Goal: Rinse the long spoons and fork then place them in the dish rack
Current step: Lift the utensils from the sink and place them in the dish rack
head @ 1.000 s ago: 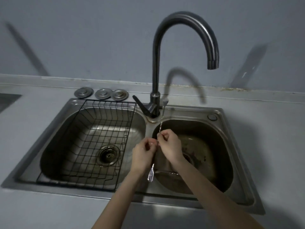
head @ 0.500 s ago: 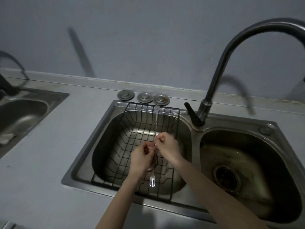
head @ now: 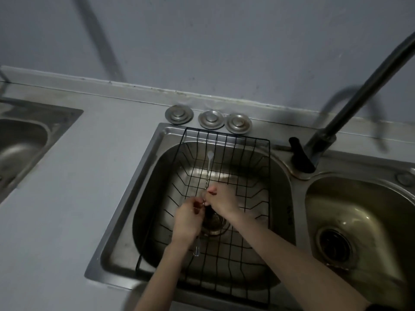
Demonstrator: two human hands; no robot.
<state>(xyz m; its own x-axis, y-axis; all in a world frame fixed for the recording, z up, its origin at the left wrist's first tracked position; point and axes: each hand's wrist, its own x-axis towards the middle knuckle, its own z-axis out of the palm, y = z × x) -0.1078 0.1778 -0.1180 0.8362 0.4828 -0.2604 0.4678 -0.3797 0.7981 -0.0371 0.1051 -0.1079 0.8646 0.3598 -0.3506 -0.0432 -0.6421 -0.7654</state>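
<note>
Both my hands hold a thin bundle of long metal cutlery over the black wire dish rack (head: 258, 167), which sits inside the left sink basin (head: 148, 198). My left hand (head: 187, 218) grips the lower part, and fork tines (head: 197, 249) stick out below it. My right hand (head: 221, 198) pinches the middle of the handles. A small spoon bowl (head: 210, 154) points away from me toward the rack's far rim. How many pieces are in the bundle is unclear.
A dark curved faucet (head: 350, 104) with a lever handle (head: 299, 156) stands between the two basins. The right basin (head: 359, 221) has a drain (head: 334, 245). Three round metal drain covers (head: 210, 118) lie on the counter behind the rack. Another sink (head: 20, 140) is at far left.
My hands carried the cutlery from over the right basin leftward to above the dish rack in the left basin, and my view followed to the left.
</note>
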